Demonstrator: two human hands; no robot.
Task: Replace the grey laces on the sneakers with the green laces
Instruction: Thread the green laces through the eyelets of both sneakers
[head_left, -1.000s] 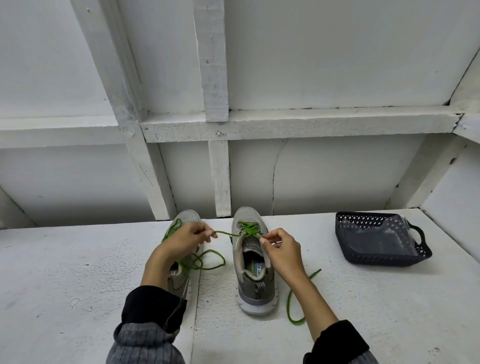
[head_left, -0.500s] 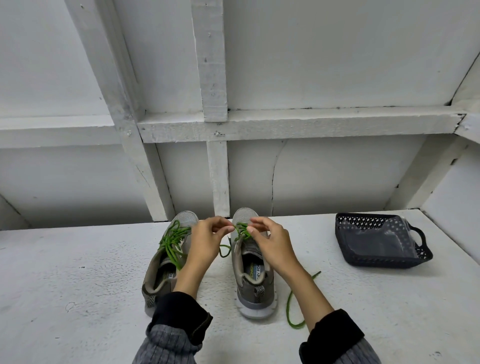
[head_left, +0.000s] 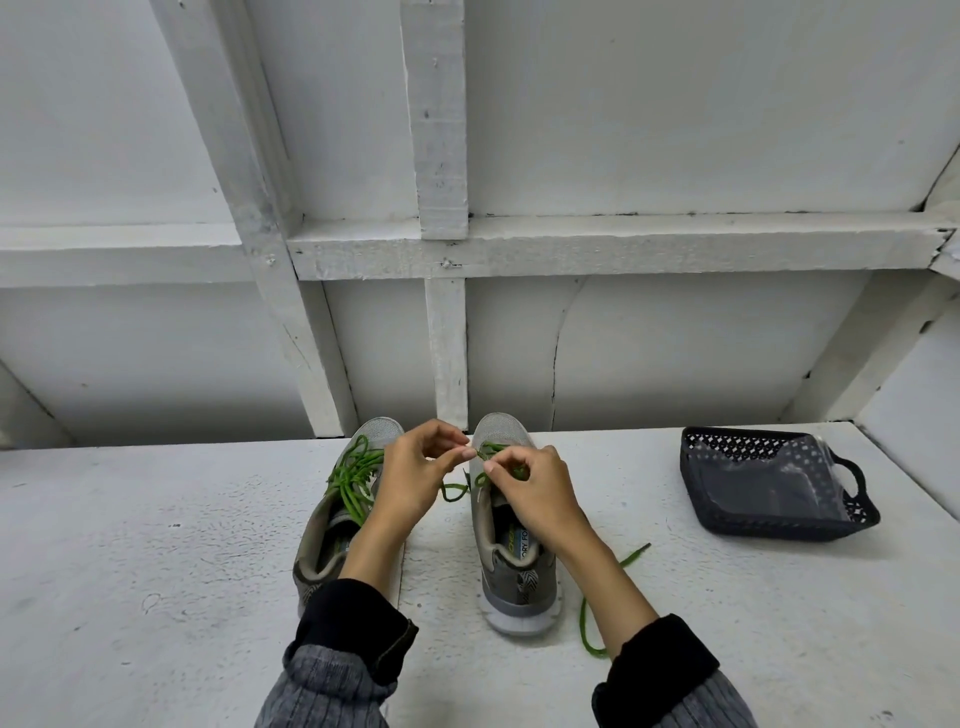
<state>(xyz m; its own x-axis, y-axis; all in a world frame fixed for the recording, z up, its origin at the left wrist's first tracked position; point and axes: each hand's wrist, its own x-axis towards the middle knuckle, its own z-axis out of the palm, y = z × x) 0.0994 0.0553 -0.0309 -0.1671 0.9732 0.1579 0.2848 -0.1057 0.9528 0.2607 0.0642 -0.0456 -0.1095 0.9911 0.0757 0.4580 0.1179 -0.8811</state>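
On the left stands the grey mesh sneaker already laced in green (head_left: 343, 499), its bright green round cord lace (head_left: 356, 475) bunched loosely over the tongue. Just right of it my left hand (head_left: 410, 480) pinches the tip of the second green lace between thumb and forefinger, above the gap between the shoes. My right hand (head_left: 535, 491) curls over the throat of the right grey mesh sneaker with the white sole (head_left: 511, 540); its fingertips are closed, apparently on the half-threaded green lace (head_left: 498, 454) near the toe-end eyelets, though the hand hides the exact contact. That lace's loose tail (head_left: 605, 597) trails on the white painted tabletop (head_left: 156, 571) to the near right. Far right sits a dark perforated plastic basket (head_left: 779, 483). I judge the risks: the tip could slip from my pinch, I could skip an eyelet, or a hard pull could draw the tail through unevenly.
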